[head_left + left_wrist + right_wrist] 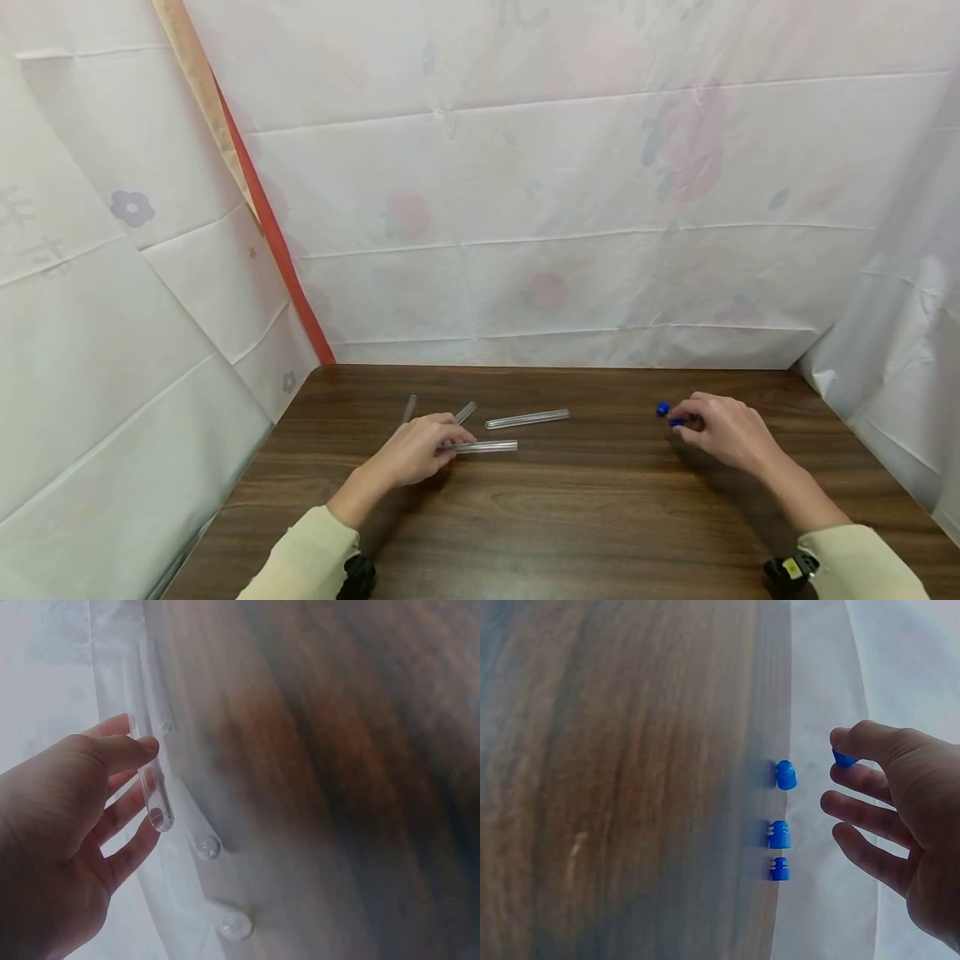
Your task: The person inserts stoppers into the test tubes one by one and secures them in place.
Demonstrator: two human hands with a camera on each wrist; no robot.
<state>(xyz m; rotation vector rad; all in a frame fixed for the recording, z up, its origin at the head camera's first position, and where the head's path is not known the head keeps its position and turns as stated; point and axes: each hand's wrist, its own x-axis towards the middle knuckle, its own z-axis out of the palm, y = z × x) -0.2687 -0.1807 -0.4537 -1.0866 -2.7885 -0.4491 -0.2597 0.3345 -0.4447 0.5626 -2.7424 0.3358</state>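
Note:
My left hand (pixel 422 448) pinches a clear test tube (pixel 491 447) between thumb and fingers, its open end pointing right. In the left wrist view the rounded bottom of this held tube (pixel 160 814) lies by the curled fingers. Three more clear tubes lie on the table around this hand, one of them a tube (pixel 527 419) just beyond the held one. Over at the right, my right hand (pixel 723 429) pinches a blue stopper (pixel 844 758) between thumb and index finger. Three other blue stoppers, the middle one a ribbed stopper (pixel 779 834), stand or lie on the table nearby.
The dark wood-grain table (pixel 570 517) ends at a white printed sheet (pixel 555 208) hanging along the back. More sheeting (pixel 900 367) hangs at the right side and at the left. A red strip (pixel 273 233) runs down to the table's back left corner.

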